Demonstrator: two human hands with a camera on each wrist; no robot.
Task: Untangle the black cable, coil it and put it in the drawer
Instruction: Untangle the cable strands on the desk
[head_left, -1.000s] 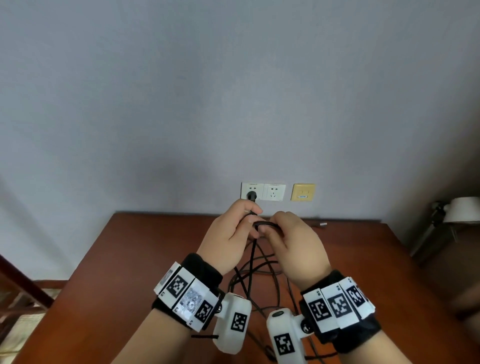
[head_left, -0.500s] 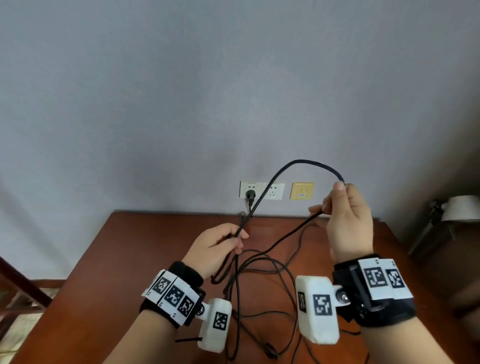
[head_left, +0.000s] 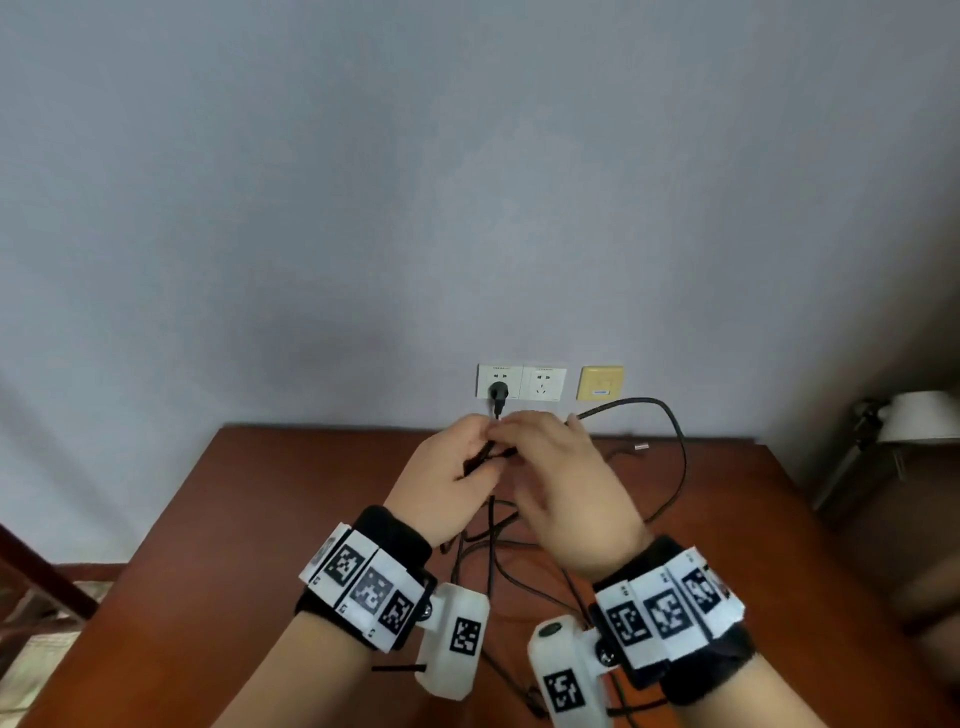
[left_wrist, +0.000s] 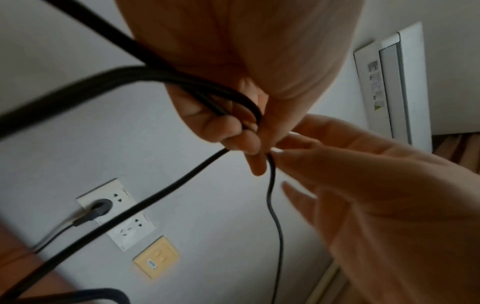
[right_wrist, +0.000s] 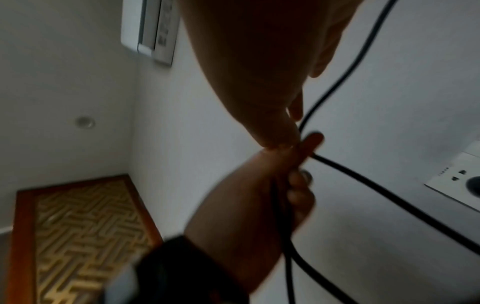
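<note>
The black cable arcs in a loop out to the right of my hands, and more of it lies tangled on the brown table under my wrists. My left hand grips several gathered turns of the cable in its curled fingers. My right hand meets it fingertip to fingertip and pinches the cable right beside the left thumb. A black plug sits in the left wall socket. No drawer is in view.
White wall sockets and a yellow plate sit just above the table's far edge. A small metal connector lies near that edge. A white lamp stands at the right and a dark chair frame at the left.
My right hand, raised to the right with a stretch of cable half a second ago, has swung back to the left hand. The left hand has lifted toward the wall.
</note>
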